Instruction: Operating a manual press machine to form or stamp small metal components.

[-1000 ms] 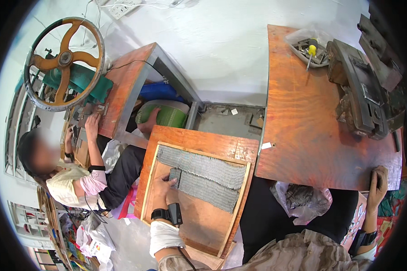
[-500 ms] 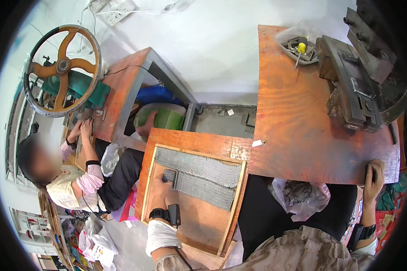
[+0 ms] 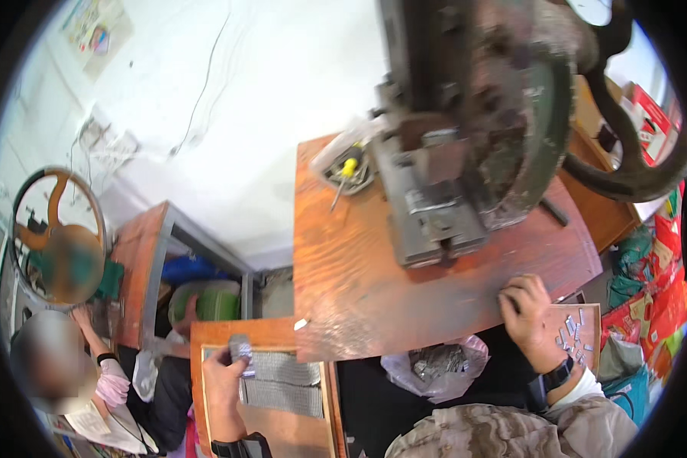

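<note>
My left hand (image 3: 223,382) is closed on a small stack of grey metal strips (image 3: 240,353), held above the near-left part of a shallow wooden tray (image 3: 330,397). In that tray lie rows of thin grey metal strips (image 3: 282,389), packed side by side. My right hand (image 3: 527,317) rests on the front right part of the wooden worktable (image 3: 343,290), fingers loosely bent, with nothing visible in them. Beyond it stands a dark metal press (image 3: 439,221) with a curved body.
A plastic bag of metal pieces (image 3: 435,362) sits on my lap. A small tray (image 3: 591,328) with loose metal pieces is at right. A plastic tub (image 3: 328,164) holds a yellow-handled screwdriver (image 3: 349,168). A co-worker (image 3: 107,389) sits at left by a handwheel (image 3: 53,191).
My view has swung right, bringing the press closer to the middle. My left hand has lifted a stack of strips off the tray. My right hand has moved inward on the table.
</note>
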### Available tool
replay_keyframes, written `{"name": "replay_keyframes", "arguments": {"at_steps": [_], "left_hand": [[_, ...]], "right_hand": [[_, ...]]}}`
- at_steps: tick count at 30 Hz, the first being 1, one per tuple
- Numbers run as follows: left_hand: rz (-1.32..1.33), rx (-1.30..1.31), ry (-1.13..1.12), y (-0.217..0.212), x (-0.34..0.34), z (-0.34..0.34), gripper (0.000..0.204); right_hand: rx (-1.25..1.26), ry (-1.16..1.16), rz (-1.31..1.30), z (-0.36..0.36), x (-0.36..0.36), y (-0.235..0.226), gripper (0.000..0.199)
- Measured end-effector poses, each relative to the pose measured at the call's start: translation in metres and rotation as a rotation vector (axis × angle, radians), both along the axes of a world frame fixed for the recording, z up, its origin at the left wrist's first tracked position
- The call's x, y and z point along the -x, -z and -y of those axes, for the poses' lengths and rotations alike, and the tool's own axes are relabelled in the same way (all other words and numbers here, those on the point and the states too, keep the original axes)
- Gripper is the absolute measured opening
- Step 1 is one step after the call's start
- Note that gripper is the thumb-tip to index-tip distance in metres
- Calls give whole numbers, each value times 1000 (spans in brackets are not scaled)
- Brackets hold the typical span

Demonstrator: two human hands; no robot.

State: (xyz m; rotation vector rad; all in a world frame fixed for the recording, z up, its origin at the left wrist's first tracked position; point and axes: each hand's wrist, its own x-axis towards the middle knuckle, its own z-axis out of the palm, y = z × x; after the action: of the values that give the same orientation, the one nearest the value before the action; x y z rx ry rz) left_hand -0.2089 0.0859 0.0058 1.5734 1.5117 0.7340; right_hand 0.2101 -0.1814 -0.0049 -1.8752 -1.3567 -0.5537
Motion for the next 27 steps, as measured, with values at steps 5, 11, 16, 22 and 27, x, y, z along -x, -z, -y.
{"name": "replay_keyframes", "arguments": {"at_steps": [5,11,16,22,27], "left_hand": [[43,-142,490,-89,-198,18,42],[-181,-408,594,-135,-330,43,38],[-281,-524,512,-121,-368,39,38],[513,37,757,-114,-351,28,26],[362,-170,698,-95,-341,22,30]], "right_hand": [[-10,-12,41,11,-11,-1,17],[16,-46,76,24,-14,-4,20],[16,-58,59,26,-18,0,19],[-2,-77,46,29,-20,-1,18],[-104,-343,-193,12,-32,-19,18]]}}
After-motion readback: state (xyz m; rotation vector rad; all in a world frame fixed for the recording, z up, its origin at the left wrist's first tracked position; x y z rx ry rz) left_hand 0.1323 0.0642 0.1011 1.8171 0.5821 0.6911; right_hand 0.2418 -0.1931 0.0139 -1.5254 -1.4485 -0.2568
